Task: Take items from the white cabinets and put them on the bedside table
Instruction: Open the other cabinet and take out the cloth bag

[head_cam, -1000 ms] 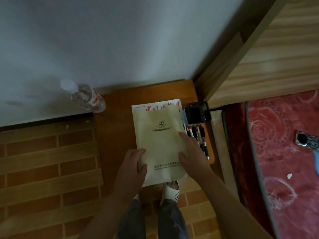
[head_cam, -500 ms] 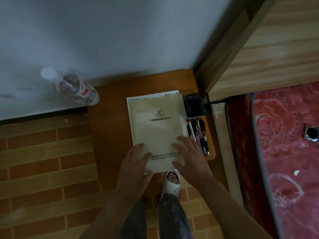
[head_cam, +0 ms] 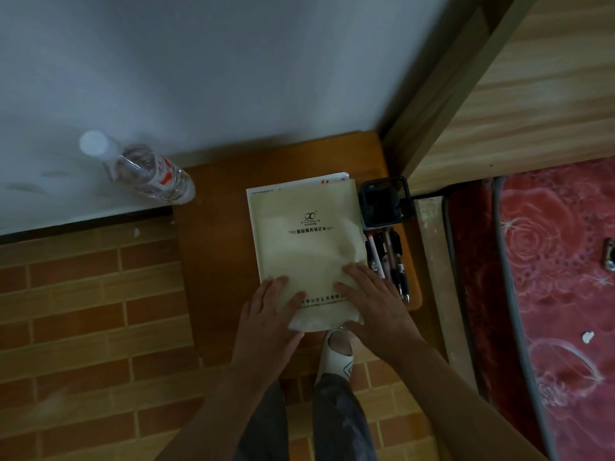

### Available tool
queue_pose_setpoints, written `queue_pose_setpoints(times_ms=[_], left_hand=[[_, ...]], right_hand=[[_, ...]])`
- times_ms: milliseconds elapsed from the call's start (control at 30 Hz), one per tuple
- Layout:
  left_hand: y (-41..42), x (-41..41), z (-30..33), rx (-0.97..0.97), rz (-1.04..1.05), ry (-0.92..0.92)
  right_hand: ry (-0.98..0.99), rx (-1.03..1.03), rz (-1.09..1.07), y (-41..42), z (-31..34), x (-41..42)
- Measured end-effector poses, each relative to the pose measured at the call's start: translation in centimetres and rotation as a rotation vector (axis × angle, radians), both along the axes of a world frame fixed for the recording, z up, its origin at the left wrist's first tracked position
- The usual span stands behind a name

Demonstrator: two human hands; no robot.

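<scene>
under both my palms the cream notebook (head_cam: 307, 247) lies flat on the surface (head_cam: 216, 247), long axis running away from me toward the wall; left hand (head_cam: 268, 316) and right hand (head_cam: 374, 309) press its near end, fingers spread, pinching nothing, pens (head_cam: 387, 257) just right
</scene>
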State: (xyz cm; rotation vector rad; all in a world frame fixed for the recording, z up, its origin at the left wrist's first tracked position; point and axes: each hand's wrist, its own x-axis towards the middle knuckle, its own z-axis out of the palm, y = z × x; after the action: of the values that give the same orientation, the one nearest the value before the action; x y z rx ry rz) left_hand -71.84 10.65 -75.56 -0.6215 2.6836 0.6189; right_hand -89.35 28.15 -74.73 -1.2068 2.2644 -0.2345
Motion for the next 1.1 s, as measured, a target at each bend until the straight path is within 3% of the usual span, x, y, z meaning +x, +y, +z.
queue_pose_setpoints(times_ms=[667,867,1100], left_hand=[[1.1,-1.2,1.0,-0.001,0.048,-0.038],[0.3,-1.6,5.9,-0.018,0.072,-0.073],[-1.4,-1.0,16.2,-0.048,0.156,-0.089]], right_hand=[[0.048,0.108,0.092,-0.7,0.6,-0.5],[0.018,0.157,0.104,-1.0,4.8,-1.1],[0.01,0.129,0.058,-1.8,14.3,-1.7]])
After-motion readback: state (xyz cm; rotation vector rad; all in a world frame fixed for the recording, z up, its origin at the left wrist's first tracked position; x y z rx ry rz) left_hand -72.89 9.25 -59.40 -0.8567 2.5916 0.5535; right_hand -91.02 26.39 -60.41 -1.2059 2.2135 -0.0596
